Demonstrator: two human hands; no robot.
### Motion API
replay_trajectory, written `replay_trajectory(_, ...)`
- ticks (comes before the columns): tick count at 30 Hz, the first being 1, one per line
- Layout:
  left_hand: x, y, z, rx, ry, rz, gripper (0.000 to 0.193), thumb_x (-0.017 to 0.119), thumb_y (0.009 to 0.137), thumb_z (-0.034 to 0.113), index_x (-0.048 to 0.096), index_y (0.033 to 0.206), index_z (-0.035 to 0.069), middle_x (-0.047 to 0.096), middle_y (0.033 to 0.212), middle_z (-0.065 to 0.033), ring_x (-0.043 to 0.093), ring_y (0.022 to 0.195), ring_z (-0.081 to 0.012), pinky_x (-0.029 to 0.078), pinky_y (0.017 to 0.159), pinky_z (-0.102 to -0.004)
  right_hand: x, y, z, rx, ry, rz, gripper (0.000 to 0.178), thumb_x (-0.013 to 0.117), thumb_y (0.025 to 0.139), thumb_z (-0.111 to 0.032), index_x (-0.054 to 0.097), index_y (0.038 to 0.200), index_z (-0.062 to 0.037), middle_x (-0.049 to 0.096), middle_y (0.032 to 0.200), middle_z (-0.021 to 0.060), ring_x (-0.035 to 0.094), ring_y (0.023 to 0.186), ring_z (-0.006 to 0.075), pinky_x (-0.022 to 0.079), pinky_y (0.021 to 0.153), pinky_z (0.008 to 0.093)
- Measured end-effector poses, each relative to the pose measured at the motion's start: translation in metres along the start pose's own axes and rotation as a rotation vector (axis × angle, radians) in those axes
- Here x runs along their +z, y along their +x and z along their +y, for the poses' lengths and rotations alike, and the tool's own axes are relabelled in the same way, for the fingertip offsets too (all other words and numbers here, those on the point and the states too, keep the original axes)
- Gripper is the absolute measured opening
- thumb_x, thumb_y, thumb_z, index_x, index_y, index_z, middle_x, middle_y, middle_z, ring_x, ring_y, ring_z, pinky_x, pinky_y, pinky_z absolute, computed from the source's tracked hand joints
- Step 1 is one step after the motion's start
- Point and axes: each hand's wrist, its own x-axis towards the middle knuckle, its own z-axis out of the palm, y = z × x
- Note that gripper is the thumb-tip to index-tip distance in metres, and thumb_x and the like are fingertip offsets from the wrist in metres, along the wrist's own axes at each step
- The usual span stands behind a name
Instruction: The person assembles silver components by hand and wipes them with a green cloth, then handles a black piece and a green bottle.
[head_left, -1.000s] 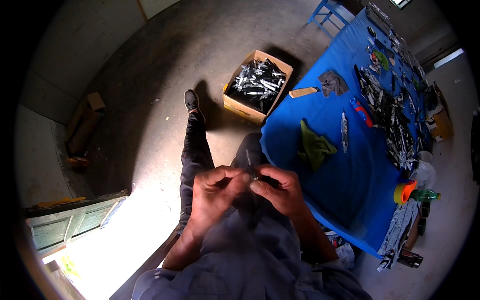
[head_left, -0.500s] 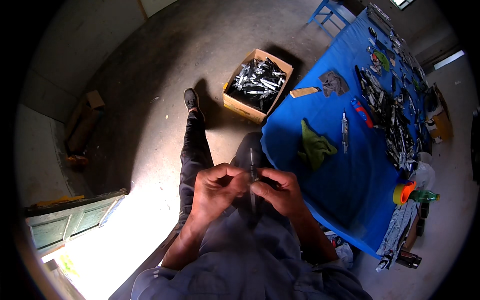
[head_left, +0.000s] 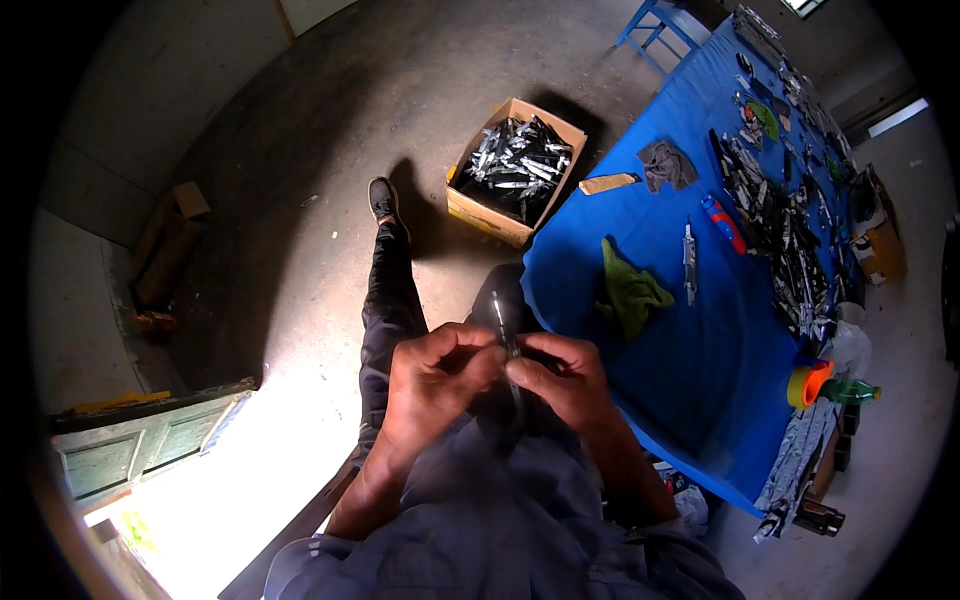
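Close in front of my body, my two hands meet on a slim dark piece with a shiny, narrow silver end [head_left: 499, 312]; its exact kind is hard to make out. My left hand [head_left: 440, 375] is closed, thumb and fingers pinching at the piece's left side. From the right, my right hand [head_left: 560, 375] pinches the same piece, its thumb lying across it. The fingers cover the piece's middle, and its lower end is faint against my dark clothes. The silver end points up and away from me, tilted slightly left.
A cardboard box [head_left: 515, 228] full of black and silver pieces stands on the floor ahead. To the right, a blue-covered table [head_left: 700, 370] bears a green cloth [head_left: 632, 290], a grey rag [head_left: 667, 166], a single silver piece [head_left: 690, 262], a red-blue object [head_left: 723, 224] and heaped dark pieces [head_left: 790, 260].
The slim piece has tilted, its silver end swinging slightly left and up. My hands stay nearly in place, still pinching it.
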Motion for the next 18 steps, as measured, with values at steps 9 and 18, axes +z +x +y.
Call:
replay_trajectory(9,-0.002,0.000,-0.011,0.082,0.159,-0.026,0.007,0.068,0.098,0.003,0.069,0.099,-0.004,0.070,0.078,-0.0053,0.065,0.068,-0.0085,0.054,0.062,-0.0228,-0.009,0.000,-0.001,-0.051,-0.154,-0.061,0.023,0.076,0.094,-0.012,0.072,0.110,0.0056,0.068,0.084,-0.0009,0.057,0.077,0.0042,0.046,0.066,0.0227)
replay_trajectory(18,0.001,0.002,-0.008,-0.041,-0.013,-0.046,0.011,0.066,0.101,0.006,0.067,0.104,-0.004,0.071,0.083,-0.0064,0.068,0.070,-0.0099,0.057,0.063,-0.0239,-0.005,-0.004,-0.006,0.038,-0.085,-0.012,0.025,0.075,0.094,-0.014,0.071,0.113,0.0037,0.063,0.078,-0.0027,0.053,0.067,0.0026,0.039,0.055,0.0212)
